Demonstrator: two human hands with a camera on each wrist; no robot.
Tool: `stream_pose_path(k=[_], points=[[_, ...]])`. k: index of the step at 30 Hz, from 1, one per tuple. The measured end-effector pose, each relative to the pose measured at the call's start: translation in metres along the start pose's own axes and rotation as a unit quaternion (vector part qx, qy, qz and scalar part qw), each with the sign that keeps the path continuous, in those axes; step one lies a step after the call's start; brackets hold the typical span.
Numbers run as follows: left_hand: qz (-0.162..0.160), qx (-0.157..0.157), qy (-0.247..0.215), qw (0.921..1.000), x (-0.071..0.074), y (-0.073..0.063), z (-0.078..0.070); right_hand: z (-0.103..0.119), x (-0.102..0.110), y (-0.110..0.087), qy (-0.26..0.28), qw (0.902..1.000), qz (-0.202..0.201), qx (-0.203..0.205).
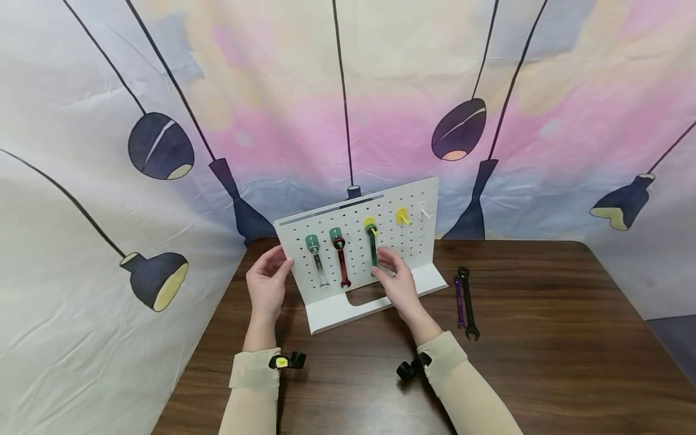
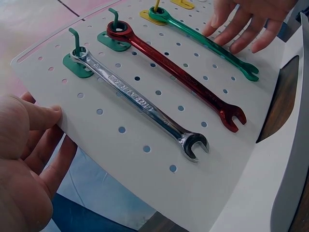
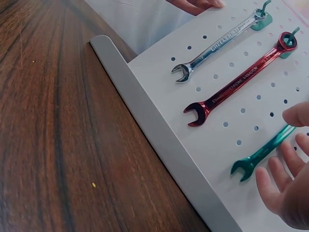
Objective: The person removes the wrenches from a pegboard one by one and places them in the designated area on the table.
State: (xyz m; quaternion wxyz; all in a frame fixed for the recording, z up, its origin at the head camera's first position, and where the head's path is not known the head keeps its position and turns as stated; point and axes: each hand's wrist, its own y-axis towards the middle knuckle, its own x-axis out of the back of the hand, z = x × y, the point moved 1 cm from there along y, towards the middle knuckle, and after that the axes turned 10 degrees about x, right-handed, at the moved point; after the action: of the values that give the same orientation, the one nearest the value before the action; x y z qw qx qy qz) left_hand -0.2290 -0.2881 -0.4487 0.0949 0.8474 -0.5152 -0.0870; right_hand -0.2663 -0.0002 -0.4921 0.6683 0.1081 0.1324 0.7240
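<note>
Evidently secure: green wrench [image 2: 207,44] hung by its ring end

I find the green wrench on the pegboard [image 1: 356,244], its ring over a yellow hook [image 2: 153,18] and its open end down. My right hand [image 1: 396,281] is beside the shank, fingers spread and relaxed; contact I cannot confirm. My left hand [image 1: 266,284] pinches the board's left edge, thumb in front, fingers behind.

Handling, in my judgement: the wrench is rigid, modest in weight and hard to damage, though its glossy finish could prove slippery. Mid-shank is the sound place to take hold. The board appears stiff but light enough to shift under a push; its edge gives a good grip.

Next to it hang the red wrench [image 2: 174,72] and the chrome wrench [image 2: 130,99], each on one of the green hooks [image 2: 104,41]. Lettering: the red shank reads CHROME VANADIUM, with a size mark ending in mm whose numeral I cannot certify. The chrome shank reads GREENER, possibly with more letters. I can read none on the green one.

Further right on the board are a second yellow hook [image 1: 402,216] and a white hook [image 1: 425,210]. Beyond its base, a purple wrench [image 1: 460,302] and a black wrench [image 1: 468,302] lie side by side on the wooden counter [image 1: 544,314]. Behind hangs a backdrop [image 1: 272,90] printed with lamps.
</note>
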Motion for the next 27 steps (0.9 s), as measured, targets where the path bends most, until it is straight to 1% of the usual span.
stream_pose_path(k=[10,21,27], points=[[0.004,-0.015,-0.016,0.9998,-0.0005,0.0004,-0.0017,0.0004,0.0018,0.0025,-0.010,0.9997,0.023,-0.008],[0.008,-0.009,-0.012,0.9999,-0.0013,-0.0010,-0.0018,0.0006,0.0001,0.0016,-0.017,0.9993,0.029,-0.016],[0.007,-0.007,-0.006,0.9999,0.0009,-0.0017,0.0006,-0.0032,-0.0004,0.0008,-0.013,0.9991,0.038,-0.016]])
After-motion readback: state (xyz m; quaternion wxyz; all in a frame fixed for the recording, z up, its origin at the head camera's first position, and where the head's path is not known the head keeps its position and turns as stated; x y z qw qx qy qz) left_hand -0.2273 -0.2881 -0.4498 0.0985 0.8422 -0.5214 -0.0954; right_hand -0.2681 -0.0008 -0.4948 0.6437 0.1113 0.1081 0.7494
